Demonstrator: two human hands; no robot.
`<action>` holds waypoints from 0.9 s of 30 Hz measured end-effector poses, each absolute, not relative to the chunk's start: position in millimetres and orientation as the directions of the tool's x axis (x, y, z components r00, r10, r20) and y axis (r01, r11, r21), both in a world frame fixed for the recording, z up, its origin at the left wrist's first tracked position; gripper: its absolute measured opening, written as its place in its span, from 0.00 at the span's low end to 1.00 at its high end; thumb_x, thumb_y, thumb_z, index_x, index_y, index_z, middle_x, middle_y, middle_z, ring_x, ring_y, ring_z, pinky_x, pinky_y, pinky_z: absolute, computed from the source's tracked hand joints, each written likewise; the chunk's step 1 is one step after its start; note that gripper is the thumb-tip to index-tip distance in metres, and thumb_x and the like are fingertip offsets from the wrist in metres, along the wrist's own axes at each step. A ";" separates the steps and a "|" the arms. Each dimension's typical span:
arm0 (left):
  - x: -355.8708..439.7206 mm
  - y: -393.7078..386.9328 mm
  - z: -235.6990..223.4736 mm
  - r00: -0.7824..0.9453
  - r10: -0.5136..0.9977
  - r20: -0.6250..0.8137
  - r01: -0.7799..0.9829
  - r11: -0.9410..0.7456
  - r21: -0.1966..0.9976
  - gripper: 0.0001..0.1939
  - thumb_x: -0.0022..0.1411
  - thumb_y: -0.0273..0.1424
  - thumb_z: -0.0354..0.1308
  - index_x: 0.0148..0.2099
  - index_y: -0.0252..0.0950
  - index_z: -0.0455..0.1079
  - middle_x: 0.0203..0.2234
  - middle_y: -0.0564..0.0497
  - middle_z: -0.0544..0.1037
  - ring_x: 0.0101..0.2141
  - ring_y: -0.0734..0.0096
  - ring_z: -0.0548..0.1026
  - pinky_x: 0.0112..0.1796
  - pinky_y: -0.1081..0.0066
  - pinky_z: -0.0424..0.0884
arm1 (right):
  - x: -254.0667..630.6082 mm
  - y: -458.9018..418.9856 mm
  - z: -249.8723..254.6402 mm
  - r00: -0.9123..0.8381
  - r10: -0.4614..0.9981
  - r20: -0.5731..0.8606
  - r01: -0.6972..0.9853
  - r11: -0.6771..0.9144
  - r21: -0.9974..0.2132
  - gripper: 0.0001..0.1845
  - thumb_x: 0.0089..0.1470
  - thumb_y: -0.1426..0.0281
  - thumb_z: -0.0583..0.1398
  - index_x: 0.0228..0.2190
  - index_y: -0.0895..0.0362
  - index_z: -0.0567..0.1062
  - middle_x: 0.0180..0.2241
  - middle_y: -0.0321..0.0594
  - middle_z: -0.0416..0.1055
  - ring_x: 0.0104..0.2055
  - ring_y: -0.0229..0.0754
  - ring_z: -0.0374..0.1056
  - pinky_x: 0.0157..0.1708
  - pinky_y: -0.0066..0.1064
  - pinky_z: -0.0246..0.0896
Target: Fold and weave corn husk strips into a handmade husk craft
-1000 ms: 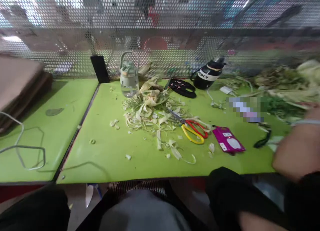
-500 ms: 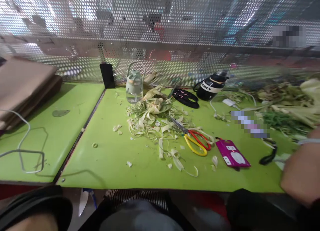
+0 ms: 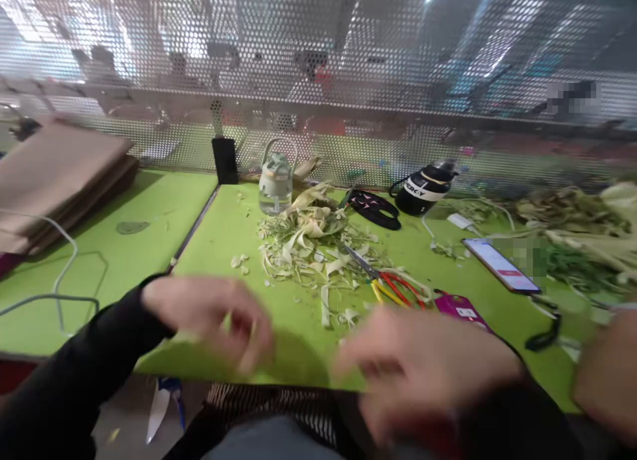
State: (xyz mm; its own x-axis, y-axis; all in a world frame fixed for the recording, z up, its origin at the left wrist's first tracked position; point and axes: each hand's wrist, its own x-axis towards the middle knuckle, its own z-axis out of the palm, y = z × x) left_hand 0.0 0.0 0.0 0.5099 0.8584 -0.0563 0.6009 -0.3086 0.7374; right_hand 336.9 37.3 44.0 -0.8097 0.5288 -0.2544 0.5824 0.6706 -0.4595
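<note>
Both my hands are raised over the near edge of the green table [image 3: 219, 247] and are smeared by motion. My left hand [image 3: 213, 319], in a black sleeve, hovers at the centre left with its fingers seemingly curled. My right hand [image 3: 428, 367] hovers at the centre right, in front of a magenta card-like object [image 3: 460, 307]. Neither hand shows anything in it. Just beyond lie scissors [image 3: 393, 287] with red and yellow handles and a pile of pale leaf trimmings [image 3: 308, 237].
Along the perforated metal screen [image 3: 318, 68] stand a clear bottle [image 3: 275, 181], a black bottle [image 3: 423, 188], a black pouch [image 3: 375, 208] and a dark block [image 3: 225, 160]. A phone [image 3: 500, 264] and greens [image 3: 572, 234] lie right, near another person's arm [image 3: 604, 374]. Cardboard [image 3: 54, 174] and a white cable [image 3: 60, 274] lie left.
Both my hands have come up from below the table edge into view over its front. The camera has tilted up slightly. The things on the table have not moved.
</note>
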 end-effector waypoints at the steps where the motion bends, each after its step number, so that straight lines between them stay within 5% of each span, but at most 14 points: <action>1: 0.7 9.0 0.3 0.487 0.871 -0.066 0.615 -0.289 0.733 0.14 0.70 0.40 0.55 0.50 0.41 0.76 0.47 0.47 0.79 0.43 0.67 0.78 0.44 0.64 0.76 | 313.1 41.1 31.9 -0.791 0.567 -0.230 0.603 0.657 -0.453 0.31 0.62 0.42 0.49 0.47 0.49 0.78 0.38 0.43 0.79 0.33 0.44 0.73 0.29 0.35 0.62; 3: 10.1 34.0 -2.8 0.419 0.905 -0.074 0.657 -0.246 0.713 0.14 0.70 0.38 0.54 0.48 0.39 0.77 0.42 0.47 0.81 0.39 0.69 0.78 0.43 0.66 0.75 | 268.4 56.4 10.4 -0.587 0.808 -0.054 0.768 0.534 -0.353 0.31 0.67 0.49 0.45 0.42 0.55 0.80 0.34 0.47 0.79 0.29 0.44 0.71 0.29 0.35 0.59; 5: 27.6 62.7 -12.0 0.233 0.972 -0.028 0.791 -0.173 0.587 0.12 0.68 0.35 0.55 0.46 0.36 0.78 0.41 0.47 0.82 0.38 0.68 0.78 0.44 0.67 0.74 | 235.1 77.5 -7.1 -0.392 0.917 0.068 0.877 0.395 -0.275 0.25 0.65 0.53 0.52 0.33 0.57 0.80 0.33 0.50 0.79 0.36 0.47 0.72 0.33 0.34 0.58; 9: 57.8 99.8 -40.9 0.185 0.982 -0.051 0.853 -0.134 0.505 0.11 0.53 0.31 0.66 0.41 0.34 0.79 0.36 0.47 0.82 0.38 0.64 0.78 0.42 0.69 0.73 | 218.8 109.1 -30.6 -0.337 0.941 0.013 0.879 0.320 -0.354 0.12 0.55 0.66 0.61 0.23 0.56 0.76 0.31 0.49 0.79 0.39 0.50 0.73 0.35 0.33 0.57; 11: 59.3 104.4 -51.6 0.177 0.984 -0.036 0.850 -0.134 0.509 0.06 0.55 0.28 0.62 0.36 0.35 0.78 0.34 0.48 0.82 0.38 0.64 0.78 0.43 0.69 0.72 | 231.1 114.7 -36.1 -0.331 0.943 0.034 0.848 0.313 -0.427 0.11 0.53 0.69 0.60 0.21 0.56 0.74 0.31 0.47 0.78 0.38 0.49 0.72 0.36 0.33 0.57; 18: 30.1 104.6 -46.9 0.107 0.994 0.006 0.790 -0.088 0.606 0.11 0.63 0.34 0.55 0.39 0.34 0.76 0.34 0.49 0.81 0.34 0.69 0.76 0.39 0.71 0.71 | 289.3 122.6 -43.1 -0.221 0.969 0.111 0.579 0.222 -0.785 0.13 0.55 0.59 0.56 0.33 0.55 0.73 0.35 0.39 0.77 0.36 0.43 0.70 0.38 0.32 0.63; 23: 25.1 103.8 -49.0 0.101 0.995 -0.020 0.782 -0.067 0.620 0.09 0.64 0.31 0.54 0.38 0.34 0.75 0.32 0.48 0.82 0.34 0.68 0.77 0.38 0.71 0.72 | 307.1 122.6 -54.9 -0.201 0.975 0.093 0.399 0.168 -0.901 0.14 0.50 0.59 0.58 0.35 0.55 0.74 0.32 0.39 0.77 0.33 0.43 0.69 0.35 0.33 0.64; 27: 37.6 95.6 -50.4 0.062 0.996 0.062 0.810 -0.087 0.580 0.17 0.63 0.27 0.54 0.53 0.33 0.73 0.48 0.41 0.80 0.48 0.59 0.76 0.51 0.62 0.71 | 311.5 120.8 -62.9 -0.195 0.977 0.089 0.354 0.155 -0.922 0.12 0.46 0.61 0.58 0.32 0.54 0.74 0.31 0.37 0.75 0.34 0.44 0.69 0.37 0.34 0.64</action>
